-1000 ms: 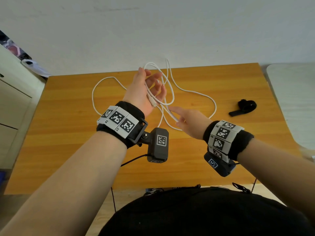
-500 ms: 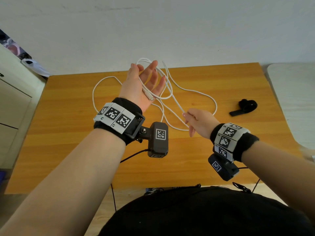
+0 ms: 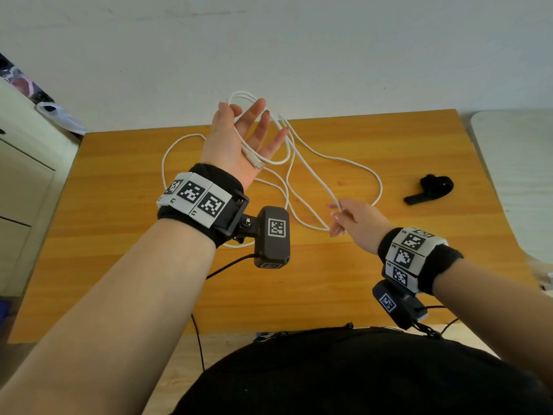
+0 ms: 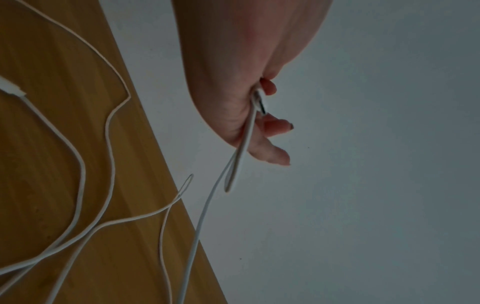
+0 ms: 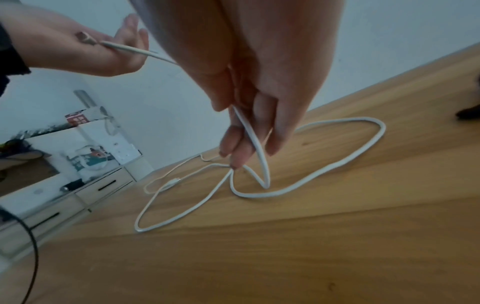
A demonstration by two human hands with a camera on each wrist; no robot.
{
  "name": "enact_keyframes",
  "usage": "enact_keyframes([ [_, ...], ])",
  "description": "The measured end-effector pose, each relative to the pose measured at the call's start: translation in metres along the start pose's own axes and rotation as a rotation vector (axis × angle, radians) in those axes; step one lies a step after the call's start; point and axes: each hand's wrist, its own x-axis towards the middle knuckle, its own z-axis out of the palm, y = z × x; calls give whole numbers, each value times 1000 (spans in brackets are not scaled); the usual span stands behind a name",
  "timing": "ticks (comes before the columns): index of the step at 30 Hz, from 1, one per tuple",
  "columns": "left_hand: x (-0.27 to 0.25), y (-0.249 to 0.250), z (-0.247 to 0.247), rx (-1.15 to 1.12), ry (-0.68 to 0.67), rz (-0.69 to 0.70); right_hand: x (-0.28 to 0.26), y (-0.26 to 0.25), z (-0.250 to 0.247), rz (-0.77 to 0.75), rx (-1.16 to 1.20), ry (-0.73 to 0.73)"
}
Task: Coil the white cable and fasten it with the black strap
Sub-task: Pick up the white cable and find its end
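The white cable sprawls in loose loops over the wooden table. My left hand is raised above the far edge, palm up and fingers spread straight. A loop of cable is draped round it, and the connector end lies on the heel of the palm. In the left wrist view the cable hangs down from that hand. My right hand pinches a strand lower and nearer to me; the right wrist view shows its fingertips on it. The black strap lies alone at the right.
A pale cabinet with drawers stands left of the table. A light grey surface adjoins the table's right side, and a white wall runs behind. Dark camera leads hang off the near edge by my body.
My left hand has risen and its fingers have uncurled and spread. My right hand has moved right and back toward me, closing into a pinch on a strand.
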Motion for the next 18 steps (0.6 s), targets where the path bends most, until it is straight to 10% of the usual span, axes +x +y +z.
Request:
enact_keyframes([
  [18,-12,-17,-1,695,-117,175,-9,-47,2,-359,-463,100],
])
